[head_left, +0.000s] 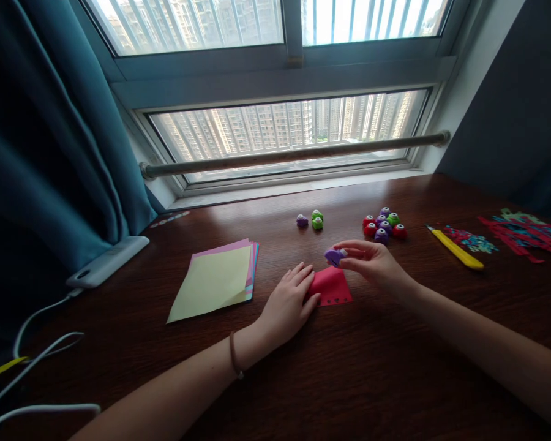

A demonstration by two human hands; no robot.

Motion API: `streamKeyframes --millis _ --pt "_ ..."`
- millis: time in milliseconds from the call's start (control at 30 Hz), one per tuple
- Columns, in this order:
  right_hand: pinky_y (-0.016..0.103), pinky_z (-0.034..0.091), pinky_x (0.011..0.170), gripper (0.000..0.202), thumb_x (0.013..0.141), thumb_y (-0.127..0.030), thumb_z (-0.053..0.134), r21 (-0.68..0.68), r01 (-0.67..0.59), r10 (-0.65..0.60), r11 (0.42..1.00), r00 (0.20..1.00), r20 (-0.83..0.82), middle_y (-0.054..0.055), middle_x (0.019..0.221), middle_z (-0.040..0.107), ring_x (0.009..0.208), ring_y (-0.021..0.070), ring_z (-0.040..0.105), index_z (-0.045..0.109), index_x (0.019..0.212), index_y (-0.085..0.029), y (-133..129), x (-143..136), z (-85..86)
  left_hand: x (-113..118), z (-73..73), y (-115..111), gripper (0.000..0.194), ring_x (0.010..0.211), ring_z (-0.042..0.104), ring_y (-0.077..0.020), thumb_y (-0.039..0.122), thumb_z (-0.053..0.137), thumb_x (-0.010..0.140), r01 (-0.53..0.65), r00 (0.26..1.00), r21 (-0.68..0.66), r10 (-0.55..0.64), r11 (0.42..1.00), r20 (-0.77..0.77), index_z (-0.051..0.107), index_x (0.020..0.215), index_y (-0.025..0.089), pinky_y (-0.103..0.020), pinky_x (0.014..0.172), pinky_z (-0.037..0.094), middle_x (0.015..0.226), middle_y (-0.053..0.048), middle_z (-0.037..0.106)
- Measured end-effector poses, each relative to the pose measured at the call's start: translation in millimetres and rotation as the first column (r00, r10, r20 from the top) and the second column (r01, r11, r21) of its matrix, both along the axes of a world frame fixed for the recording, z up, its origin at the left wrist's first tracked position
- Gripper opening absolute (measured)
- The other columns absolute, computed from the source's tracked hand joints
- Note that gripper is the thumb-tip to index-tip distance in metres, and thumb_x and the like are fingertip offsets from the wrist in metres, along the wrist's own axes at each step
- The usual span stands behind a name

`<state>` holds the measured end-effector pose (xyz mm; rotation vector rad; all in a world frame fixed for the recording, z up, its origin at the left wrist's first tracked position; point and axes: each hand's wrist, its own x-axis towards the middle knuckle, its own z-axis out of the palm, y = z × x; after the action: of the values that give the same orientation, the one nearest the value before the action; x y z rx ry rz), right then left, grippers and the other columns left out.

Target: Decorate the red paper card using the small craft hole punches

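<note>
My left hand point(290, 304) lies flat, fingers spread, on the left part of a red paper piece point(329, 286). Small punched shapes run along the paper's near edge. Between the thumb and fingers of my right hand point(377, 264) is a purple craft punch point(334, 256), held just over the paper's far edge. Beyond the hands stand a purple punch point(302, 221) and two green punches point(318, 223). A group of red, purple and green punches point(382, 226) sits farther right.
Stacked coloured paper point(213, 283) lies left of my left hand. On the right are a yellow cutter point(457, 249), small paper bits point(472, 240) and red and blue strips point(528, 233). A white power strip point(110, 262) with cables is at the left, near a curtain point(87, 122).
</note>
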<state>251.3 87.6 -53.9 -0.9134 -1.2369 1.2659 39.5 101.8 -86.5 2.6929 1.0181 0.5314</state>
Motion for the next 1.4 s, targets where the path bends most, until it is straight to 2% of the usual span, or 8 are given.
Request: streamKeyframes --millis 100,233,400,533,667,767,1033,1400 --pt "0.037 0.045 0.086 0.033 0.066 -0.028 0.074 -0.106 0.021 -0.035 0.994 0.991 -0.128 0.008 0.094 0.065 0.089 0.0217 0.061 0.061 0.094 -0.016 -12.2 7.5 -8.9 0.2 0.5 1.2 0.038 0.127 0.028 -0.0233 0.027 0.047 0.089 0.006 1.000 -0.009 -0.006 1.000 0.005 0.045 0.124 0.017 -0.043 0.105 0.027 0.132 -0.008 0.041" --pt "0.029 0.050 0.071 0.028 0.068 -0.034 0.072 -0.152 0.079 -0.104 0.985 0.981 -0.166 0.006 0.089 0.065 0.081 0.0190 0.062 0.056 0.082 -0.015 -11.6 14.2 -16.8 -0.1 1.7 1.4 0.033 0.127 0.029 -0.0219 0.027 0.046 0.090 0.015 0.998 -0.022 -0.014 1.000 0.055 0.049 0.121 0.017 -0.041 0.105 0.028 0.131 -0.007 0.043" --pt "0.024 0.049 0.062 0.038 0.069 -0.033 0.072 -0.157 0.113 -0.136 0.981 0.981 -0.141 0.004 0.088 0.063 0.073 0.0144 0.061 0.054 0.099 -0.019 -9.3 19.8 -20.0 -1.0 3.9 0.7 0.032 0.124 0.033 -0.0198 0.024 0.041 0.091 0.024 0.979 -0.050 -0.014 0.998 0.204 0.048 0.122 0.017 -0.039 0.105 0.031 0.129 -0.006 0.045" --pt "0.024 0.050 0.063 0.037 0.069 -0.032 0.072 -0.190 0.093 -0.113 0.977 0.989 -0.098 0.007 0.091 0.063 0.074 0.0154 0.061 0.060 0.100 -0.015 -11.1 19.7 -23.6 -2.2 6.2 -0.2 0.030 0.120 0.039 -0.0214 0.023 0.041 0.091 0.037 0.957 -0.064 -0.017 0.997 0.291 0.050 0.118 0.016 -0.040 0.102 0.034 0.121 -0.007 0.052" --pt "0.029 0.051 0.073 0.044 0.067 -0.030 0.073 -0.260 0.035 -0.069 0.965 0.990 -0.124 0.009 0.096 0.064 0.081 0.0185 0.062 0.060 0.107 -0.016 -13.9 16.8 -23.1 -3.6 8.0 -1.5 0.027 0.117 0.042 -0.0218 0.024 0.041 0.091 0.017 0.950 -0.065 0.004 0.998 0.311 0.053 0.114 0.017 -0.040 0.100 0.035 0.116 -0.006 0.055" --pt "0.028 0.050 0.077 0.045 0.070 -0.030 0.072 -0.255 0.025 -0.056 0.966 0.992 -0.116 0.009 0.098 0.064 0.086 0.0180 0.061 0.059 0.110 -0.016 -14.8 16.2 -22.2 -3.8 8.7 -1.9 0.027 0.116 0.043 -0.0224 0.024 0.041 0.091 -0.003 0.953 -0.073 0.025 0.997 0.301 0.053 0.114 0.018 -0.040 0.099 0.036 0.116 -0.006 0.055" --pt "0.023 0.049 0.066 0.040 0.075 -0.032 0.067 -0.190 -0.006 -0.007 0.982 0.998 -0.068 0.007 0.094 0.064 0.075 0.0135 0.060 0.059 0.112 -0.018 -13.7 18.6 -27.8 -3.0 7.7 -0.6 0.027 0.116 0.043 -0.0209 0.023 0.042 0.090 -0.009 0.959 -0.068 0.028 0.998 0.283 0.053 0.114 0.017 -0.037 0.100 0.035 0.115 -0.005 0.056" --pt "0.021 0.049 0.062 0.041 0.069 -0.031 0.072 -0.201 0.034 -0.036 0.979 0.999 -0.005 0.005 0.085 0.066 0.067 0.0111 0.059 0.061 0.106 -0.016 -15.5 16.4 -19.6 -3.2 9.5 -1.4 0.027 0.114 0.044 -0.0221 0.024 0.042 0.090 -0.009 0.957 -0.040 0.020 0.999 0.288 0.055 0.112 0.017 -0.039 0.098 0.037 0.113 -0.005 0.058"
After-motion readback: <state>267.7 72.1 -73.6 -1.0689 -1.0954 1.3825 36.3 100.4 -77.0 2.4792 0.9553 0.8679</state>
